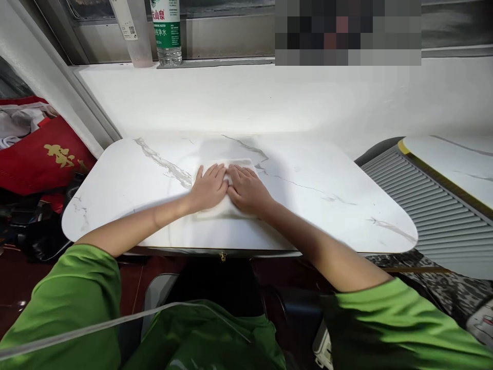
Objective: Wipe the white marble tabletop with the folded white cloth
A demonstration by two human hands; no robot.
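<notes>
A white folded cloth or paper sheet lies flat on the white marble-patterned tabletop, near its middle. Both palms face down on it. My left hand rests on its left half, fingers stretched out and pointing away from me. On the right half lies my right hand, fingers also extended. The thumbs and index fingers of the two hands nearly meet at the centre. Much of the white piece is hidden under my hands, and I cannot tell its exact material.
On the sill behind stand a water bottle with a green label and a translucent cup. A red bag is at the left. At the right is a grey ribbed panel beside another marble-patterned surface.
</notes>
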